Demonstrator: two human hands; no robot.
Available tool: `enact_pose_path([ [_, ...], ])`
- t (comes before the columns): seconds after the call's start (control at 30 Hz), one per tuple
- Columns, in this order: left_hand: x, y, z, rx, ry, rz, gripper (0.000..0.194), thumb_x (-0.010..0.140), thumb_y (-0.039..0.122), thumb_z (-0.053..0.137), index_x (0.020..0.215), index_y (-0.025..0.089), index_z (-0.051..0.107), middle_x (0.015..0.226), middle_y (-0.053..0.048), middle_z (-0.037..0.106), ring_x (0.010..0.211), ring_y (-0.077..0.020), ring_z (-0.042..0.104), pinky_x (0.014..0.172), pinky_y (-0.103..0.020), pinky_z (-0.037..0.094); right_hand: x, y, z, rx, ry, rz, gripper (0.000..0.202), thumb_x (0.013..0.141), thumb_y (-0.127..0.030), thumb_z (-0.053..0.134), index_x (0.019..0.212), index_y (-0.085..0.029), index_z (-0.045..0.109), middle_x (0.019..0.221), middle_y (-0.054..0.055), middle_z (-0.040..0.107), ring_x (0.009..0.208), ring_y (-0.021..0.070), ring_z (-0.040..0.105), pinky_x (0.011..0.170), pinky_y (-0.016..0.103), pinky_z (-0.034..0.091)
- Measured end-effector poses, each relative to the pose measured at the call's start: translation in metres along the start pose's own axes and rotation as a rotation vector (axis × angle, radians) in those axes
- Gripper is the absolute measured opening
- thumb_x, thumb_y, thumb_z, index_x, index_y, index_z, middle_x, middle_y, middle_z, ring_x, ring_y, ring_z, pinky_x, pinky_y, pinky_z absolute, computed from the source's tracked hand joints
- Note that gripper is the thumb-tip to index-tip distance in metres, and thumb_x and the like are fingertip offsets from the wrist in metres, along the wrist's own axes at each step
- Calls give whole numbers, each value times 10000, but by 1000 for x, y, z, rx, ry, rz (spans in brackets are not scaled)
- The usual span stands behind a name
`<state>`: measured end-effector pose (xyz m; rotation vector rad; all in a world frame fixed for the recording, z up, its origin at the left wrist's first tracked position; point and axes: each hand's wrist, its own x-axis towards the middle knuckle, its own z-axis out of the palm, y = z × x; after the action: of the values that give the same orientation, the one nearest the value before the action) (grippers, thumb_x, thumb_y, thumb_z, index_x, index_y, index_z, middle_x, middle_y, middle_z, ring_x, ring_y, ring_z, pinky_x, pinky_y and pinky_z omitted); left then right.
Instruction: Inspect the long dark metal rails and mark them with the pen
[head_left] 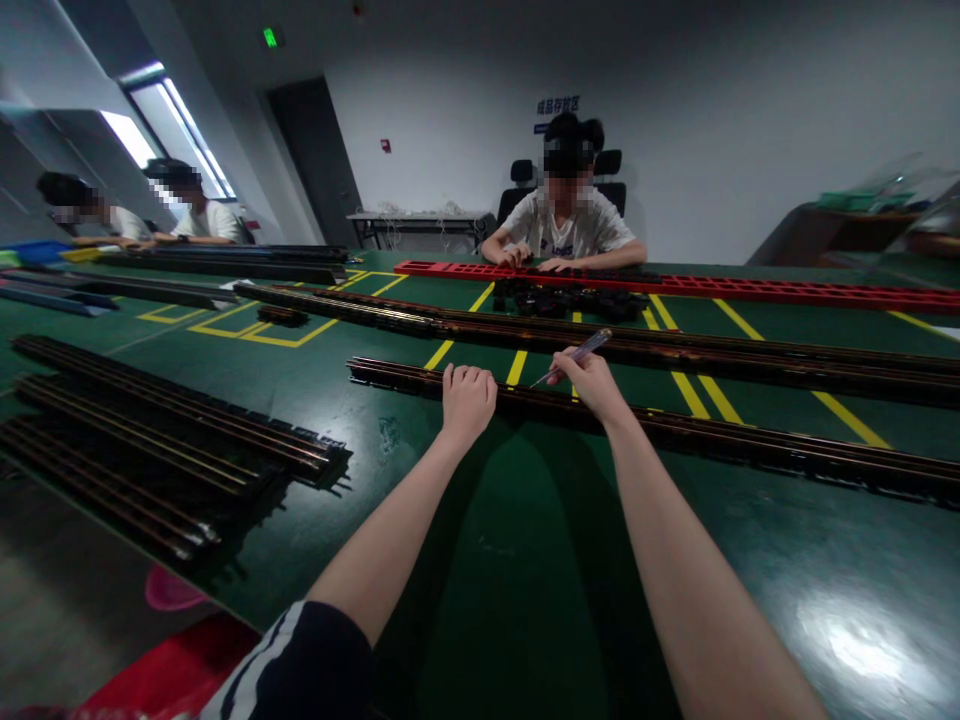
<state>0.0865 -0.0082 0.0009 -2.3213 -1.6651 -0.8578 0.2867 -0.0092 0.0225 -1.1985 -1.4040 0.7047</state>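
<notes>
Across the green table in front of me lies a long dark rail [720, 433] with copper-coloured strips along it. My left hand [469, 402] rests over the rail near its left end, fingers curled down onto it. A little to the right, my right hand [589, 380] is closed around a screwdriver [592, 345] with a clear handle. The screwdriver slants, its thin shaft pointing down and left to the rail between my hands. Whether the tip touches the rail I cannot tell.
More long rails [480, 325] lie just beyond, and several shorter ones [150, 430] at the left. Farther back is a red slotted strip [712, 287] beside dark parts [562, 300]. A person [566, 225] sits opposite; two others work at the far left. Yellow tape lines [690, 395] mark the table.
</notes>
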Motion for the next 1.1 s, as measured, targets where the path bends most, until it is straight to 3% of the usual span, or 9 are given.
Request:
enact_pose_path([
  [0.3,0,1,-1,-33,-7,84,395,994,250,300,993,187,689,1072,-64,722,1085,-233,589,1117,-448,305,-1,-4,9,51,-95,18,299,775,-498,650,709,-214,588,625,19,708,703,216,711,827,377,524],
  [1.1,1,1,1,110,-66,135,395,1004,290,287,985,183,666,1011,-93,701,999,-258,588,960,-412,366,-2,-3,10,80,-83,49,333,742,-541,658,692,-223,575,619,16,692,697,207,707,788,355,542],
])
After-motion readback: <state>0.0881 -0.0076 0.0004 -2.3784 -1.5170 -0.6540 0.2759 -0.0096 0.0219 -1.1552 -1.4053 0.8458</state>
